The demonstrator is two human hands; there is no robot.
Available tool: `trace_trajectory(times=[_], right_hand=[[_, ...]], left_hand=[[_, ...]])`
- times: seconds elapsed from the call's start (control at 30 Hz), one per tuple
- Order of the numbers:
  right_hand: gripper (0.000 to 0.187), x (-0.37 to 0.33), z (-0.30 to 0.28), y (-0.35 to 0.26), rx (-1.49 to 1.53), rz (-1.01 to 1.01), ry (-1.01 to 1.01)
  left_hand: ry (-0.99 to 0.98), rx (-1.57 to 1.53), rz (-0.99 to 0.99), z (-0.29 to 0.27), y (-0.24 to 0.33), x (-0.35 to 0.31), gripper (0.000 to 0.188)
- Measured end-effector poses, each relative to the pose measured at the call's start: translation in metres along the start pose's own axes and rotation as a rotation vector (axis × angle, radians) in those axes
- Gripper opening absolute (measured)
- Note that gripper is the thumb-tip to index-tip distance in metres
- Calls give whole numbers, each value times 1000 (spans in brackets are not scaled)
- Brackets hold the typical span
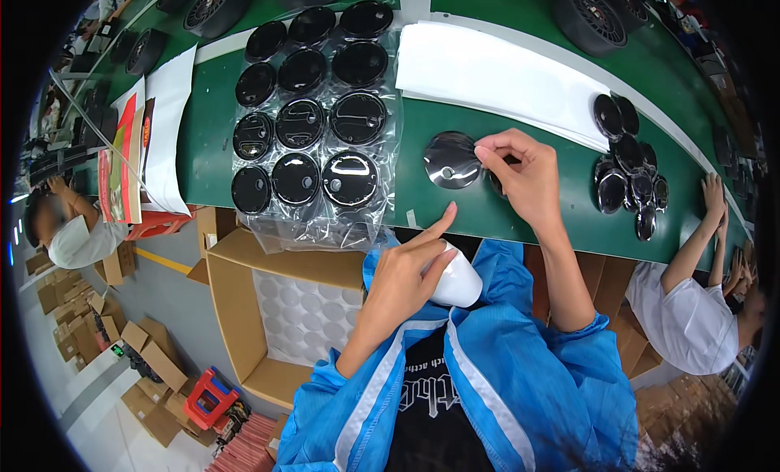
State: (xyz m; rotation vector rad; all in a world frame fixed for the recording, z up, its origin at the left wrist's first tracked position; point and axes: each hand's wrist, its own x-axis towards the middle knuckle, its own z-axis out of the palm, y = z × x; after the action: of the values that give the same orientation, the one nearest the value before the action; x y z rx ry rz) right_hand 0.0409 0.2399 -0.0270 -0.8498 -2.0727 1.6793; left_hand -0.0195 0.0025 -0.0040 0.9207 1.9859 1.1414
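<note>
Item, one black disc point(448, 153), glossy, with a small hole, on the green tabletop point(443, 116); taken as clock centre, twelve being away from the wearer. Right hand point(520, 171), at three o'clock: thumb and fingers closed at the disc's edge, apparently to leave its shiny face untouched; what lay beneath the palm was hidden. Left hand point(409, 269), between six and seven: index finger extended, the other fingers bent around a white rounded object point(461, 281) at six; how firmly they gripped it could not be told. Item, twelve black discs point(301, 71), at ten, in four rows of three on clear plastic point(388, 139), presumably spaced to keep the faces from rubbing. Item, white sheets point(496, 78), at one, laid flat. Item, a cluster of black discs point(609, 192), at three, overlapping, so that one crowded another. Beyond it, a co-worker's hands point(714, 200) rested near the tabletop's edge. Item, dark spoked wheels point(595, 19), between one and two. Item, an open carton point(234, 313), between seven and eight; the plastic overhung the tabletop's near edge there, partly obstructing the way down to it.
</note>
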Motion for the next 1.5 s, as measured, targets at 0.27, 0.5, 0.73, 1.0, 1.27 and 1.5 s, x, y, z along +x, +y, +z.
trace_trajectory(times=[0.27,0.5,0.73,1.0,1.27,1.5], right_hand=[[9,0,2,-3,-25,-1,8],[14,0,-1,-2,-94,-27,5],[41,-39,-17,-28,-689,-431,119],[72,-30,-17,-51,-753,-323,-20],[74,-11,20,-38,-849,-477,-110],[60,-27,-153,-34,-994,-228,329]], left_hand=[[8,-17,14,0,-3,2,25],[10,-10,14,1,-1,4,24],[6,-10,32,0,-4,1,23],[-8,-232,52,-8,-5,-9,19],[-75,-245,105,-16,-2,-20,17],[16,-230,58,-32,-15,-37,16]])
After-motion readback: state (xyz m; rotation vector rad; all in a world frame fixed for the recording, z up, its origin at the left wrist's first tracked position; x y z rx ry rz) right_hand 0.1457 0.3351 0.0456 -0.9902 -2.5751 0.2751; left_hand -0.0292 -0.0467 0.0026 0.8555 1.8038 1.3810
